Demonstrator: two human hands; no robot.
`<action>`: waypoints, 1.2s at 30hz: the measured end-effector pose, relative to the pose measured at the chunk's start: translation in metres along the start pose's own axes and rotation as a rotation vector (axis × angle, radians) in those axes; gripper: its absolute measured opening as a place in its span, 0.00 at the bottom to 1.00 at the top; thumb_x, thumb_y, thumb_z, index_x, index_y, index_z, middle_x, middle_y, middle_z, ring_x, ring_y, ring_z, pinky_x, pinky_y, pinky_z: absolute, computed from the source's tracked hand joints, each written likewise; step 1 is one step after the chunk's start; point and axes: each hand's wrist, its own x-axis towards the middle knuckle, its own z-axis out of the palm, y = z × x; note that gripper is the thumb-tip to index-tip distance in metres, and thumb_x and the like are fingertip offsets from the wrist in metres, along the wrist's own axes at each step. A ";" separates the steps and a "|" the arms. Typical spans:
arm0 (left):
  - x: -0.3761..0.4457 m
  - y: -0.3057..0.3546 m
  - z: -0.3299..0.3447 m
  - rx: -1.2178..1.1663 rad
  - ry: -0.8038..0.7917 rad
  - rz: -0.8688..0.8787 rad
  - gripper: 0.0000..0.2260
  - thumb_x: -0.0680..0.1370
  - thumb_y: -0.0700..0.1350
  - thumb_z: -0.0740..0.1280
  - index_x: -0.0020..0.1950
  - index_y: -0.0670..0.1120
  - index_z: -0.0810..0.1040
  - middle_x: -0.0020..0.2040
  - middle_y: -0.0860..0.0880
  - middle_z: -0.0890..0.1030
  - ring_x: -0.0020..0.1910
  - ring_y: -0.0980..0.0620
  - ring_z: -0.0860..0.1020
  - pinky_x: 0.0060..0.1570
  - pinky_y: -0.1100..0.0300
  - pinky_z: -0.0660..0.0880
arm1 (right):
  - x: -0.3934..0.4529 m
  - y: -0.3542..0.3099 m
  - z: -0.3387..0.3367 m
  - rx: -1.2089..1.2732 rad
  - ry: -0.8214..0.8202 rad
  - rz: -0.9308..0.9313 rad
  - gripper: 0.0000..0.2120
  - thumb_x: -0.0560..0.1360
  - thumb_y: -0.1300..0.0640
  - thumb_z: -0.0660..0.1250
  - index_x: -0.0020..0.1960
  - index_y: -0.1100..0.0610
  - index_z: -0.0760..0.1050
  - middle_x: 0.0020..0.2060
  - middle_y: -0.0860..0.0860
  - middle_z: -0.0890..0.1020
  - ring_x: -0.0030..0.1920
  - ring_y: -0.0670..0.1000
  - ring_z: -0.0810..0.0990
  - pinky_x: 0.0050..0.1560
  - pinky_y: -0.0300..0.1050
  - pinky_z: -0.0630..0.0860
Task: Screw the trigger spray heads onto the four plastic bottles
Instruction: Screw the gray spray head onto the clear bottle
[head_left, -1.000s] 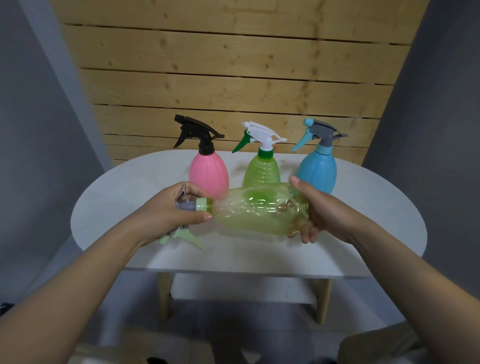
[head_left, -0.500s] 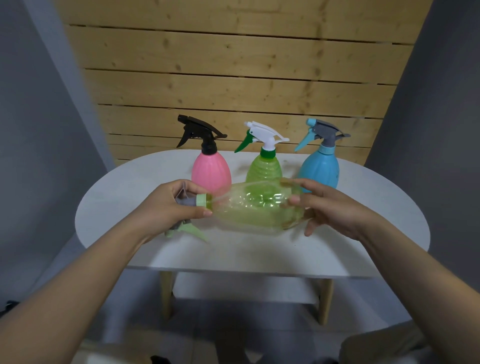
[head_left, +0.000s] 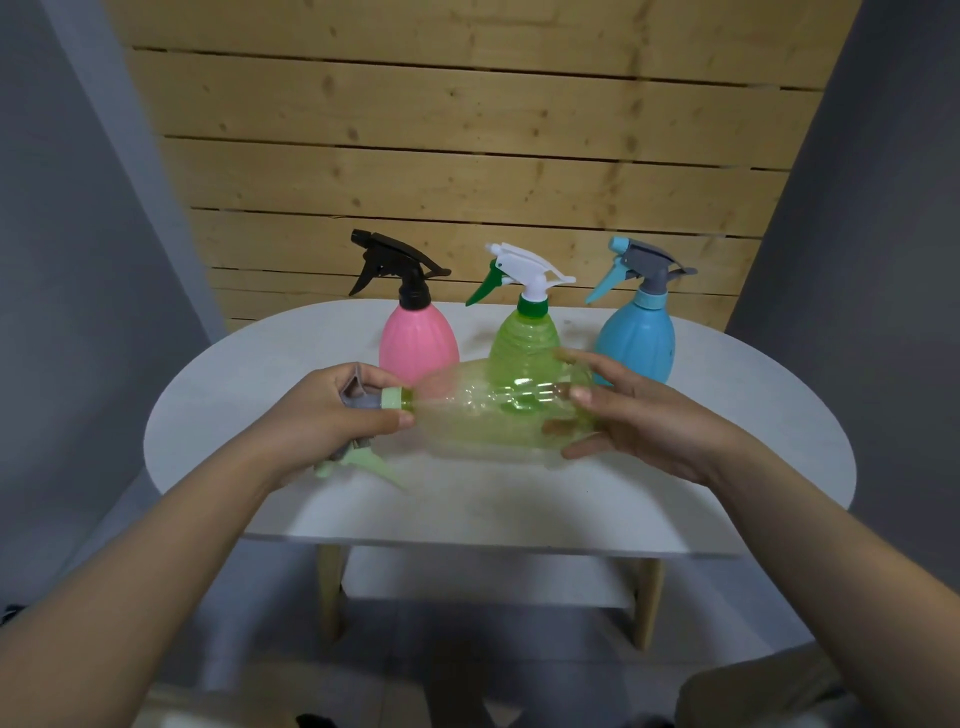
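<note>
A clear green bottle (head_left: 493, 415) was held on its side above the white bench (head_left: 727, 415), its neck pointing toward the left hand (head_left: 332, 410). The pale green spray head (head_left: 363, 415) was gripped by that hand, fingers (head_left: 387, 418) curled round the collar, with the trigger hanging below. The bottle's base end was held by the right hand (head_left: 639, 421); its fingers were curved round the body, thumb on top, in what looked a light grip.

Three bottles stood behind on the bench, heads already fitted: a pink bottle (head_left: 418, 343), a green bottle (head_left: 524, 343) and a blue bottle (head_left: 636, 345). This appeared to be the last one.

How far the collar was threaded could not be told. If the head were tilted against the neck, the thread could be crossed and jammed. The thin wall could be squeezed and allowed to slip by the right hand, so that no tightening was gained. The standing bottles just behind could be knocked over by a swing of the base.
</note>
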 end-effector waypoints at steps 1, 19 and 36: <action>0.000 0.000 -0.002 -0.006 0.000 -0.004 0.14 0.66 0.42 0.76 0.50 0.46 0.79 0.38 0.44 0.78 0.27 0.55 0.70 0.24 0.62 0.62 | -0.001 -0.001 0.000 -0.008 -0.004 -0.029 0.36 0.63 0.52 0.73 0.70 0.51 0.67 0.56 0.63 0.79 0.57 0.61 0.80 0.44 0.47 0.81; -0.012 0.008 0.000 0.029 -0.033 0.122 0.17 0.58 0.47 0.77 0.44 0.47 0.79 0.46 0.44 0.82 0.41 0.49 0.78 0.40 0.54 0.74 | -0.004 -0.001 0.001 -0.010 -0.002 0.171 0.33 0.62 0.40 0.70 0.61 0.59 0.73 0.47 0.65 0.84 0.44 0.64 0.85 0.32 0.44 0.80; -0.010 0.019 0.016 -0.455 -0.103 0.105 0.25 0.70 0.49 0.66 0.66 0.44 0.71 0.60 0.42 0.80 0.57 0.43 0.80 0.54 0.51 0.78 | 0.019 0.011 0.063 0.631 -0.102 -0.010 0.26 0.70 0.49 0.65 0.67 0.56 0.71 0.59 0.59 0.79 0.60 0.64 0.77 0.53 0.50 0.80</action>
